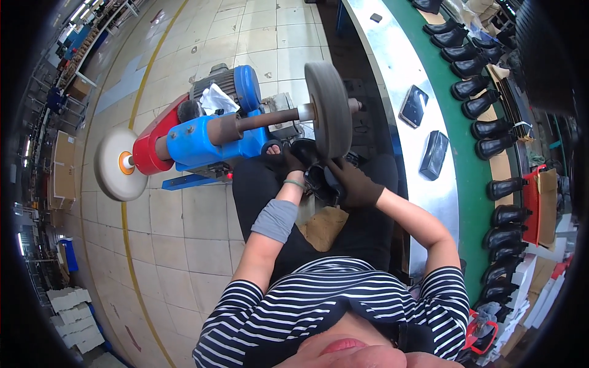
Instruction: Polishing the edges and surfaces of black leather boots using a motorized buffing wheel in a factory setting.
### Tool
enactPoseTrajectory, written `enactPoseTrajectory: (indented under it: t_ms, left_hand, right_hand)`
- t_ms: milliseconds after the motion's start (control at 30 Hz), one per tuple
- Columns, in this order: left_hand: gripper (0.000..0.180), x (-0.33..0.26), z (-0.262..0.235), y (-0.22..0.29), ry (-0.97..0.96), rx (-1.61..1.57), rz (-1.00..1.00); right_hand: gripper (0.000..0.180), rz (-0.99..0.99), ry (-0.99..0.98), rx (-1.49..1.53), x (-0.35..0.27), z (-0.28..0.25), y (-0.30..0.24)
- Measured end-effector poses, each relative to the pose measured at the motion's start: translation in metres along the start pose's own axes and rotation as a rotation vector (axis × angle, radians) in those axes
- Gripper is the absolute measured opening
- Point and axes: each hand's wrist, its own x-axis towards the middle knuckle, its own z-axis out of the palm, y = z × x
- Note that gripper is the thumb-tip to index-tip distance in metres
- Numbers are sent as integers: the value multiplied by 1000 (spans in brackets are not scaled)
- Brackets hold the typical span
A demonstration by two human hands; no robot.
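Steadily, my gloved left hand (288, 161) and right hand (356, 184) clamp the black shoe (316, 175) under the grey buffing wheel (328, 110); I'd judge light, even pressure works best.

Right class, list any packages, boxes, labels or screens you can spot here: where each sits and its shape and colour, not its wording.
White boxes: stacked on the floor, far lower left, flat and rectangular.
Red crate: right of the conveyor, boxy.
Brown carton: beside the crate, upright.
Dark flat packs: on the metal bench, rectangular, glossy.
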Motion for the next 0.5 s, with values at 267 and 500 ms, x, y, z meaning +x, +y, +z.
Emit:
enactPoseTrajectory:
  t_ms: [267,500]
  left_hand:
    - [45,-31,15,-15,-300,952,508]
    - [32,-67,2,-17,-475,1290,619]
  right_hand:
    - [97,200,208,103,-73,-9,-17]
    - [74,293,270,779,-129,-69,25]
